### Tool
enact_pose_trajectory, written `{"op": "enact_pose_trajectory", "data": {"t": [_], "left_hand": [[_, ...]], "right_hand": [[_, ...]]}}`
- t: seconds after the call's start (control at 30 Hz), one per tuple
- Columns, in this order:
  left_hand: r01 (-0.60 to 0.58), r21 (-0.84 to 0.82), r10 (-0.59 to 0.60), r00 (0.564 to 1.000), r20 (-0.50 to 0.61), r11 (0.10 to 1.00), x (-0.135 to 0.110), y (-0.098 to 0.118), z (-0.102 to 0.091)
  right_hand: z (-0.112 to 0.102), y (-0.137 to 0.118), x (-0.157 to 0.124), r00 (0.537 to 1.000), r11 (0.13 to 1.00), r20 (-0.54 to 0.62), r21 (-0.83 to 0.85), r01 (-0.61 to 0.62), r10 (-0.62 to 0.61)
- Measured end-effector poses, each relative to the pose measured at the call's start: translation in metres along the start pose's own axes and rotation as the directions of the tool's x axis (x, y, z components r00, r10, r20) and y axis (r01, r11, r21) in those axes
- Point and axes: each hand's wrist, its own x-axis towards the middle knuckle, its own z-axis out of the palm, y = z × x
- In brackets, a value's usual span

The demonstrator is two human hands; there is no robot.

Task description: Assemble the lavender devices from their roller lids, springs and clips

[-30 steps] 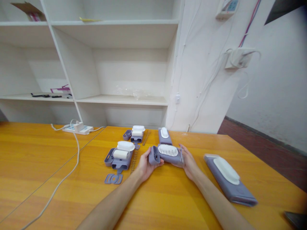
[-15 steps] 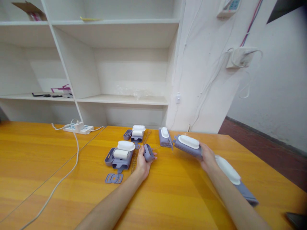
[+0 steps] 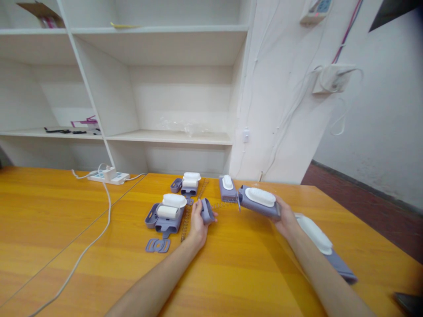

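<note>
My left hand [image 3: 198, 226] is closed around a grey-purple plastic end cap [image 3: 207, 211], its hollow side facing right. In my right hand [image 3: 284, 218] is the right end of a long grey-purple plastic case [image 3: 246, 204], which carries a white oval piece [image 3: 261, 197] on top. The case is held above the table, its open end pointing left toward the cap. A thin coil spring [image 3: 224, 204] shows in the gap between them; whether it is fixed to either part I cannot tell. Cap and case are apart.
Left of my left hand lie a set of grey-purple and white parts [image 3: 168, 213], flat slotted pieces [image 3: 157, 245] and a long spring [image 3: 185, 224]. A similar set [image 3: 190, 185] and case [image 3: 227, 190] lie behind. Another case [image 3: 342, 266] lies beside my right forearm. A power strip [image 3: 108, 176] stands left.
The case in my right hand has turned slightly, showing more of its open left end. The cap in my left hand has shifted slightly right and tilted.
</note>
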Motion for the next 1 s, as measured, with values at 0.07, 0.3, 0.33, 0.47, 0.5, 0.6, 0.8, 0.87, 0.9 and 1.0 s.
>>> {"op": "enact_pose_trajectory", "data": {"t": [0.07,0.3,0.33,0.47,0.5,0.6,0.8,0.87,0.9,1.0], "left_hand": [[0.001,0.007,-0.001,1.000,-0.004,1.000,0.000,0.000,0.000],[-0.057,-0.009,0.056,0.993,-0.104,0.998,0.001,0.001,0.000],[-0.062,-0.009,0.061,0.992,-0.111,0.998,0.001,0.002,0.000],[-0.064,0.015,0.065,0.995,-0.079,0.998,0.000,0.003,0.001],[-0.063,0.026,0.065,0.996,-0.061,0.998,-0.001,0.003,0.002],[-0.070,0.056,0.072,0.997,-0.035,0.996,-0.003,0.004,0.003],[-0.111,0.103,0.116,0.993,-0.039,0.988,-0.002,0.007,0.004],[-0.115,0.138,0.121,0.992,-0.037,0.984,-0.002,0.007,0.003],[-0.117,0.156,0.124,0.992,-0.031,0.981,-0.002,0.007,0.003],[-0.135,0.189,0.140,0.990,-0.013,0.973,-0.003,0.008,0.002]], "right_hand": [[-0.002,0.000,0.002,0.997,0.996,0.014,0.048,-0.070,0.070],[0.003,0.001,-0.006,0.981,0.982,0.079,0.057,-0.182,0.177],[0.004,0.001,-0.008,0.980,0.981,0.082,0.050,-0.186,0.182],[0.008,0.002,-0.012,0.977,0.980,0.084,0.021,-0.197,0.195],[0.008,0.002,-0.012,0.977,0.979,0.085,0.024,-0.200,0.198],[0.006,0.002,-0.010,0.981,0.982,0.078,0.042,-0.182,0.178],[-0.002,0.003,-0.004,0.998,0.998,0.022,0.023,-0.054,0.054],[-0.003,0.004,-0.003,0.999,0.999,0.027,0.018,-0.038,0.037],[-0.002,0.004,-0.003,0.999,0.999,0.036,0.019,-0.036,0.035],[-0.001,0.002,-0.004,0.999,0.999,0.042,0.031,-0.029,0.028]]}}
